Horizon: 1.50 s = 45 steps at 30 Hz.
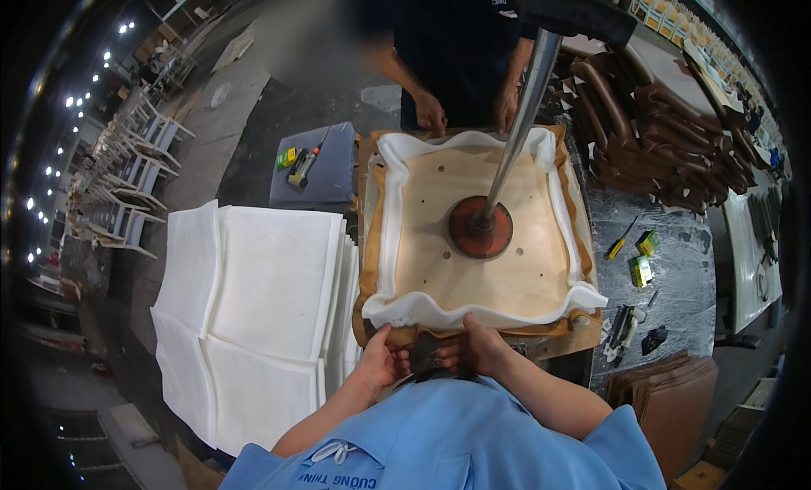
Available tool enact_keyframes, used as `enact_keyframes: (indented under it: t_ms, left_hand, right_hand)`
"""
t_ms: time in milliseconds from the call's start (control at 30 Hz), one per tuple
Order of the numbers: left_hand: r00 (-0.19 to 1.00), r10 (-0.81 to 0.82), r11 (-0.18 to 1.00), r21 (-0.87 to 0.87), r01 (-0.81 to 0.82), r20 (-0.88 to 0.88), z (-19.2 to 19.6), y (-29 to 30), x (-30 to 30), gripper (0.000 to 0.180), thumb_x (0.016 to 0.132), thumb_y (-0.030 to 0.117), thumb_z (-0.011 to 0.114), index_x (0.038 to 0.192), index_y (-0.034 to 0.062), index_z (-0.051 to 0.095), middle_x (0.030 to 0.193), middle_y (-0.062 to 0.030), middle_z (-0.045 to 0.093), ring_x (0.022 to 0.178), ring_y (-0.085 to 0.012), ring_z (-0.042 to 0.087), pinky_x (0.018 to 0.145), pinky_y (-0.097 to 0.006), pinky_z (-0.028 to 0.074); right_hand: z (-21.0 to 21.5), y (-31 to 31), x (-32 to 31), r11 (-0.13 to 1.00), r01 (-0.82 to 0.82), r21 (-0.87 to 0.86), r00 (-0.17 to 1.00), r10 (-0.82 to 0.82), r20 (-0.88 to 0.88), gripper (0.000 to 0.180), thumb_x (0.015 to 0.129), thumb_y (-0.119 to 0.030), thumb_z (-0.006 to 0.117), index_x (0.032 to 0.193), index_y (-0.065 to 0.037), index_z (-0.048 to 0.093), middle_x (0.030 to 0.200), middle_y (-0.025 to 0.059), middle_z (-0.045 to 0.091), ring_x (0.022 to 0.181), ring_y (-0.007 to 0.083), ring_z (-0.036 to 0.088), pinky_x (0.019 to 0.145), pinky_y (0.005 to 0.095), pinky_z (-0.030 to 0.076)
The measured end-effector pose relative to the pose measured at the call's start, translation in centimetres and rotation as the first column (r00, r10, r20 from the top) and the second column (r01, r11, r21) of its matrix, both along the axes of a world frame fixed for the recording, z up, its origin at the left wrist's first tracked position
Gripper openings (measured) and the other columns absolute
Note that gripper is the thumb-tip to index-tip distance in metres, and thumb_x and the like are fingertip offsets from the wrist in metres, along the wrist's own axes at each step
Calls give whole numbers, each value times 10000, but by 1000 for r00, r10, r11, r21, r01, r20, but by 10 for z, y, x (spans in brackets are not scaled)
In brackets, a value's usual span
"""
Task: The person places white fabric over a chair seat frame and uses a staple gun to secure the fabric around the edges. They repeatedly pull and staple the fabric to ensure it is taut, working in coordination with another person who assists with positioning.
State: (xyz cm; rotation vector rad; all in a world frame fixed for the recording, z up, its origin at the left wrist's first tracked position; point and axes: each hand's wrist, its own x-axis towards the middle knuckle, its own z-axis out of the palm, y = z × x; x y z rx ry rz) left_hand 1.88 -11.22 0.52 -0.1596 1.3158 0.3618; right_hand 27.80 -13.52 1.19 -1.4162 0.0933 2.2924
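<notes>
Seat board (pixel 473 211) sits flat on the worktop (pixel 676 262), plywood side up, w/ white foam (pixel 397 228) curling up round all four edges and tan leather (pixel 369 296) peeking out under that. Press foot, a red disc (pixel 480 226) on a steel rod (pixel 517 127), is planted mid-board, pinning the stack.

Near edge now: both hands low and close together at the front rim. Left hand (pixel 380 361) has fingers curled over the leather lip, thumb up on the foam. Right hand (pixel 480 348) is just beside it, also gripping the edge; a dark tool (pixel 425 355), prob. a stapler, sits between them, can't tell which hand really carries it. So both are clamped on the cover's near edge, not loose.

Across the board a co-worker's hands (pixel 431 114) rest on the far edge, so the pull looks two-sided.

To do this bit well, imo: pull the leather evenly up over the foam, keep the foam from bunching under the fold, work from centre out to the corners, and match tension w/ the far side so the cover doesn't skew. Keep fingertips clear of the tool's nose.

Left of the board: stack of white foam sheets (pixel 253 304). Right: small hand tools (pixel 638 266) and brown leather pieces (pixel 667 127).
</notes>
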Motion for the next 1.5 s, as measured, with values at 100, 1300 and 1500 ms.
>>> enact_keyframes:
  t_ms: [100,1300,1500]
  left_hand:
    - [995,-97,988,118,98,-22,-9,0,-9,633,1139,584,475,1119,0,718,705,-47,620,589,-244,579,607,-433,544]
    - [907,-239,971,108,214,347,-15,-23,115,594,1162,559,457,1379,57,688,1012,-118,809,738,-283,746,671,-432,601]
    - [957,-257,966,43,253,133,-11,-22,163,800,1128,704,436,1268,-41,693,973,-152,801,744,-287,752,689,-431,609]
  right_hand:
    - [4,2,-2,994,-37,99,994,26,103,788,1182,-615,319,1419,88,582,1101,271,769,910,387,765,825,531,631]
    - [-1,-39,132,991,111,-69,991,-105,82,776,1136,-702,380,1230,6,685,932,131,784,777,276,773,728,439,639]
    - [1,-17,144,948,-318,-1,927,311,208,786,1158,-685,324,1144,-2,713,876,109,776,660,227,735,626,393,607]
